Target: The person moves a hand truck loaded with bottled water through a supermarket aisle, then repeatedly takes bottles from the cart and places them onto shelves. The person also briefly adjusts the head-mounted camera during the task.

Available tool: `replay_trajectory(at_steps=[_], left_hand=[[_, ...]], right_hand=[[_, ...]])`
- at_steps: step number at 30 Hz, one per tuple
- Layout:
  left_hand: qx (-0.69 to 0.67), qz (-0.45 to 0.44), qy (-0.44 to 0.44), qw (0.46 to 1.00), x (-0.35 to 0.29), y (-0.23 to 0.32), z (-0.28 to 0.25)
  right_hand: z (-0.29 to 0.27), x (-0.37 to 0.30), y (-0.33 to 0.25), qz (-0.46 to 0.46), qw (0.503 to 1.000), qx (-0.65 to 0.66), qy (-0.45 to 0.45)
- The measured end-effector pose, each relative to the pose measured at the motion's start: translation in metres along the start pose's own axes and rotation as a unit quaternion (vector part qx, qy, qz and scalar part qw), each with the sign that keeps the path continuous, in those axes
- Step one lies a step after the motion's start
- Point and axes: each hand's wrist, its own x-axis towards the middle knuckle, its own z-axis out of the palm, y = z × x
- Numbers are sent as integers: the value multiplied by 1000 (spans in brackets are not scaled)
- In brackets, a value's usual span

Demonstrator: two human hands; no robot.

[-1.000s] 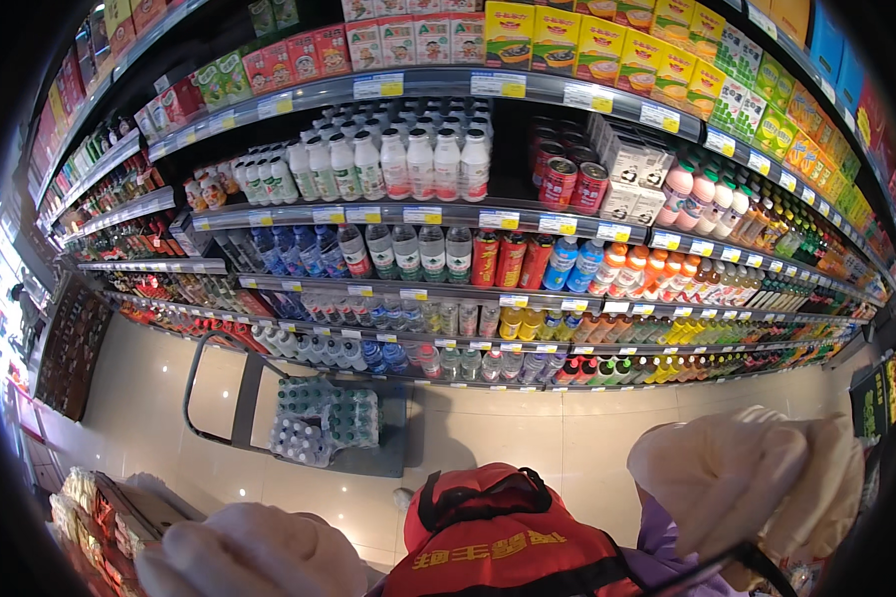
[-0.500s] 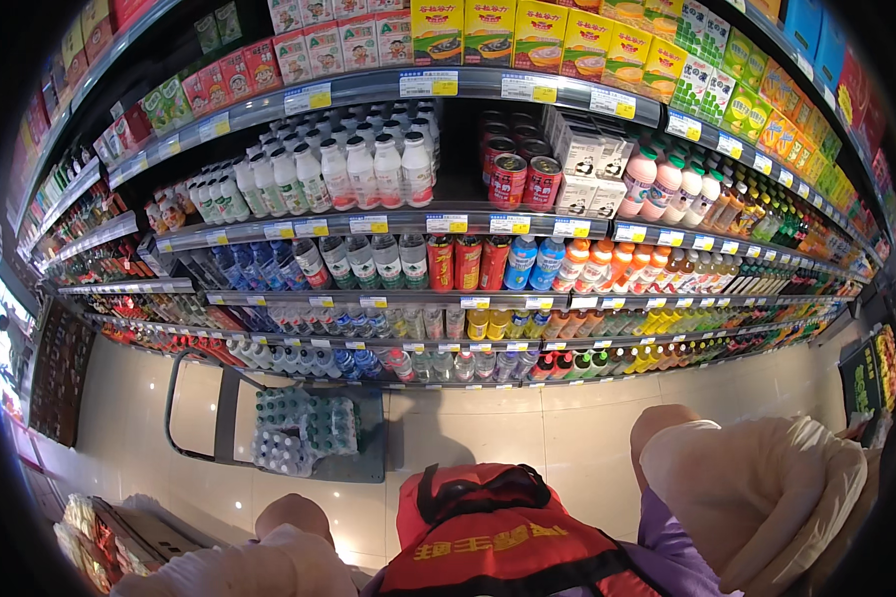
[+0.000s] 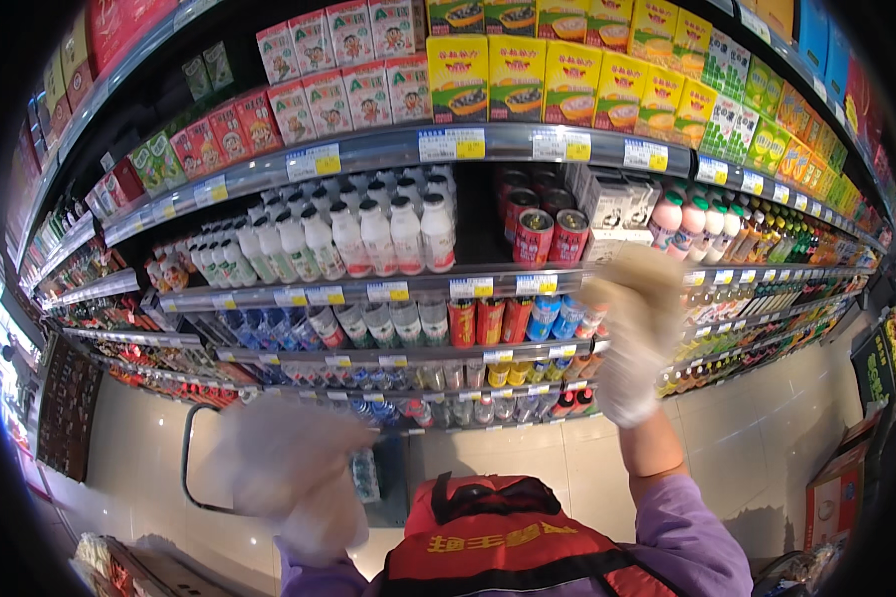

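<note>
My right hand point(image 3: 639, 308), in a pale whitish glove, is raised in front of the shelves. It overlaps the lower part of the white cartons point(image 3: 622, 199) on the bottle shelf; whether it touches them I cannot tell. Red cans point(image 3: 535, 237) stand just left of those cartons, and pink bottles with green caps point(image 3: 667, 214) to their right. Lower at the left, my gloved left hand point(image 3: 294, 463) is smeared by motion in front of a flat platform trolley point(image 3: 393, 497). The fingers of both hands are too blurred to read. Most of the trolley's wrapped bottle packs point(image 3: 365, 476) are hidden behind the left hand.
White bottles with dark caps point(image 3: 376, 239) fill the shelf left of a dark gap. Yellow boxes point(image 3: 572, 85) and small red-and-white cartons point(image 3: 334, 95) stand above. More drinks line the lower shelves. The trolley's curved handle point(image 3: 187, 453) stands over the tiled floor point(image 3: 488, 448).
Both arms have swung up from beside my body. The right hand has risen to the shelves, and the left hand now covers part of the trolley. The shelves sit slightly lower in view.
</note>
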Motion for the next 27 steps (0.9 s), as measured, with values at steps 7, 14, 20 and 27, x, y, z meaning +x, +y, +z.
replay_trajectory(at_steps=[7, 14, 20, 27], left_hand=[[151, -221, -211, 940, -78, -194, 81], [320, -172, -278, 889, -126, -259, 116], [360, -179, -264, 877, -121, -268, 122], [388, -166, -267, 867, -121, -266, 121]], right_hand=[[204, -12, 26, -190, 964, 128, -136], [248, -28, 31, -246, 955, -60, -152], [240, -8, 21, -247, 932, -140, -224], [236, 5, 19, -207, 939, -58, -270]])
